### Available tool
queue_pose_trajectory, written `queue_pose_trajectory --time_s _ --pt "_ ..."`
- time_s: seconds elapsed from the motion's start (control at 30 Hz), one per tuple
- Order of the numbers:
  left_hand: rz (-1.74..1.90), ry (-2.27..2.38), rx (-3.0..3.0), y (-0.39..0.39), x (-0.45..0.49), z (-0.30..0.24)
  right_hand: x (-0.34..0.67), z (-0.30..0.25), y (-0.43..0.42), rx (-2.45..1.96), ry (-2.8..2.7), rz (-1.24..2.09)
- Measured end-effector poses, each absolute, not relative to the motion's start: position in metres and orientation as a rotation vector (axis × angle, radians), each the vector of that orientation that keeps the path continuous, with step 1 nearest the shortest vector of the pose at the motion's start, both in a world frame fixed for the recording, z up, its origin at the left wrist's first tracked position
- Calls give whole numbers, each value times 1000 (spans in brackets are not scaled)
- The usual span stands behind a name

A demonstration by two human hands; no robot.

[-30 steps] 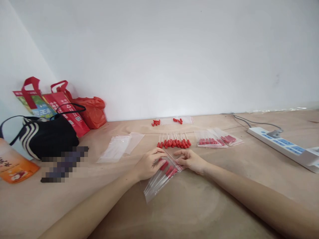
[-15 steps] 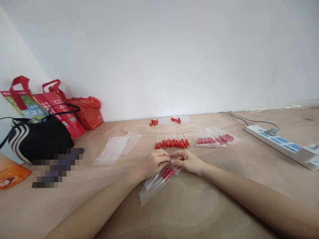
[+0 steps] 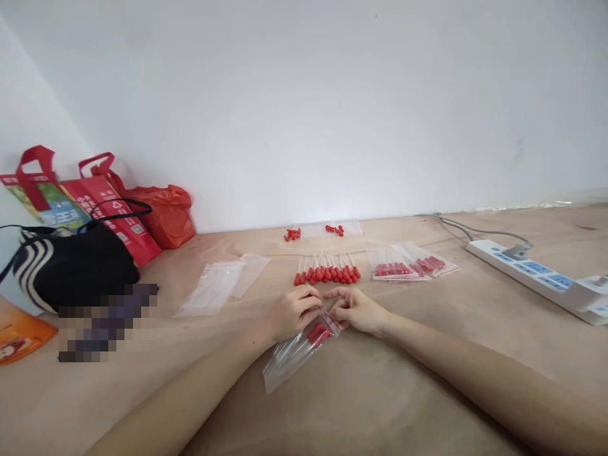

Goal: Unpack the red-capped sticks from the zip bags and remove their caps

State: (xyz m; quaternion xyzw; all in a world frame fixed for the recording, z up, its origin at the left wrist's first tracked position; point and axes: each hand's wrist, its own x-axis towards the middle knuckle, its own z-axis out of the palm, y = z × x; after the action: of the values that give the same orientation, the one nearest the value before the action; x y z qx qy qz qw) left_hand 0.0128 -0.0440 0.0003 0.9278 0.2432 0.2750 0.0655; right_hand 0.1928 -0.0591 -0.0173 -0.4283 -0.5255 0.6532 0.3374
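Between my hands a clear zip bag (image 3: 289, 364) lies slanted on the table, holding several white sticks with red tips. My left hand (image 3: 297, 311) is closed on the upper left of its zip edge, the fingertips partly hidden. At the right end of that edge, my right hand (image 3: 356, 310) grips the bag with thumb and bent fingers, its index finger stretched toward the left hand. Just beyond the hands lies a row of red-tipped sticks (image 3: 327, 272). Flat clear zip bags (image 3: 213, 285) lie to the left. Filled zip bags (image 3: 403, 263) lie overlapped to the right.
Loose red tips (image 3: 292, 235) and another clear bag (image 3: 354, 228) lie near the wall. A white power strip (image 3: 536, 272) with a grey cable is at the right. A black bag (image 3: 80, 266), red bags (image 3: 164, 215) and an orange packet (image 3: 23, 332) stand at the left.
My right thumb and fingers have shifted slightly down and right along the zip edge, away from the left fingertips. The bag has barely moved.
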Motion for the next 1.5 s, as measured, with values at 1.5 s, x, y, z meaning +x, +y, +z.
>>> queue_pose_trajectory --time_s 1.5 --pt "813 598 3019 -39 8 0 203 -29 -64 -635 -2212 -365"
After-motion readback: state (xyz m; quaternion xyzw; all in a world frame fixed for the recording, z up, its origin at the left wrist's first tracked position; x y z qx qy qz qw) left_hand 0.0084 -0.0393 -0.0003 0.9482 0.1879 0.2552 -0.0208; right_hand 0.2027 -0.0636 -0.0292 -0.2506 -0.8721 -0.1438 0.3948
